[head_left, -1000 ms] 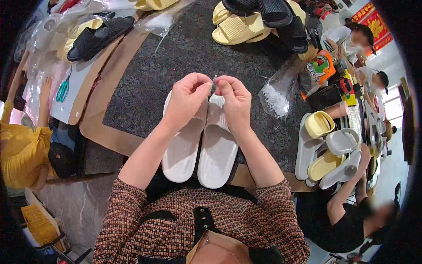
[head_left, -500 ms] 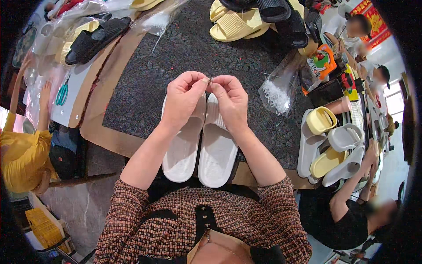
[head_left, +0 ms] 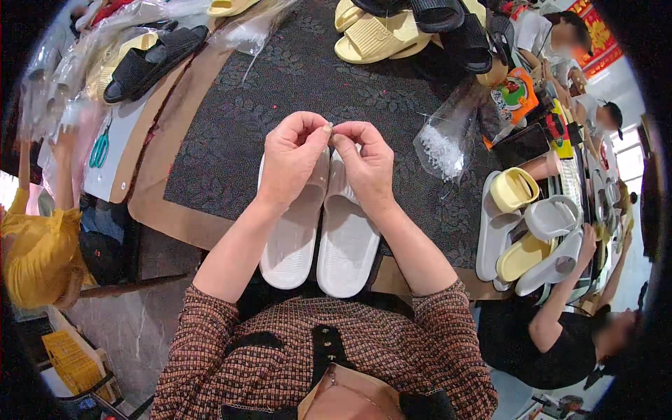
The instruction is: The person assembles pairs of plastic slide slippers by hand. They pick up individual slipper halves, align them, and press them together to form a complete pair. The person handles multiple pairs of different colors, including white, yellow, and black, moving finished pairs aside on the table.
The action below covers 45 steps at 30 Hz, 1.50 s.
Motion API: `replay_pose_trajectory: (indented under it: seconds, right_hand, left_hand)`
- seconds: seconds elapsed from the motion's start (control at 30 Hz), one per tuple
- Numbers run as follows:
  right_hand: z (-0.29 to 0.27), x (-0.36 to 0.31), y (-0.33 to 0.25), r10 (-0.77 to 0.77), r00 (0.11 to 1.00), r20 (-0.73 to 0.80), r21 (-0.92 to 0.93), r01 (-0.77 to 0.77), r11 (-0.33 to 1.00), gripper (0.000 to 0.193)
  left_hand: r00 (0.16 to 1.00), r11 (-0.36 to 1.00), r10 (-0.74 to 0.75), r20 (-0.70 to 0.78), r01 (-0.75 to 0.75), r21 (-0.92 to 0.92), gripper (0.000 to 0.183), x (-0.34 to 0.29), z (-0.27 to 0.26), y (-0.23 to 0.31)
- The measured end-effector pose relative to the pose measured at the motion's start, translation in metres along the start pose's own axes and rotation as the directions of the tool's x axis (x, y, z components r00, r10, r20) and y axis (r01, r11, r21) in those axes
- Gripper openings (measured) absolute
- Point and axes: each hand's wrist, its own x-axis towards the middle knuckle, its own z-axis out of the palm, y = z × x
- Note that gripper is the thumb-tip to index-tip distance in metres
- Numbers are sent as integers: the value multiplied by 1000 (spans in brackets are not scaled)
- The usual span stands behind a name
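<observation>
A pair of pale grey slide slippers (head_left: 287, 248) lies side by side at the table's near edge, heels toward me. Above their straps my left hand (head_left: 292, 159) and my right hand (head_left: 367, 162) meet, thumbs and forefingers pinched together tip to tip. Whatever sits between the fingertips is too small to make out. Both hands partly hide the straps and toes. The slippers rest on a dark leaf-patterned mat (head_left: 231, 140).
To the right lies a clear bag of small clear plastic pieces (head_left: 442, 150), near grey and yellow slippers (head_left: 521, 255). Black and yellow slippers (head_left: 381, 38) are piled at the far side. Green-handled scissors (head_left: 99, 149) lie left. Co-workers sit on both sides.
My hands stay pinched together in nearly the same place; the dark speck at the fingertips no longer shows. Co-workers on both sides have shifted their arms.
</observation>
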Motion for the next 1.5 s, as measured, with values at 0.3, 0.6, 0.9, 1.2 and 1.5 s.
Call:
replay_pose_trajectory:
  seconds: [0.3, 0.6, 0.9, 1.2, 1.5]
  right_hand:
    - [0, -1, 0, -7, 1000, -3, -3, 7, 1000, 10]
    - [2, -1, -1, -21, 999, -29, -34, 20, 999, 10]
    - [3, -2, -6, -24, 999, -36, -83, 21, 996, 10]
    - [3, -1, 2, -95, 994, -58, -115, 88, 989, 8]
    - [2, -3, -6, -17, 998, -54, -106, 11, 994, 7]
  left_hand:
    - [991, 987, 131, -37, -127, 102, 2, -3, 2, -4]
    - [986, 981, 153, -71, -142, 135, 1, -3, 3, -4]
    - [968, 941, 241, -75, -215, 260, 1, -5, 5, -2]
    - [948, 901, 314, -58, -278, 333, 3, -6, 5, 0]
    - [896, 812, 444, -3, -401, 423, 4, -6, 5, -4]
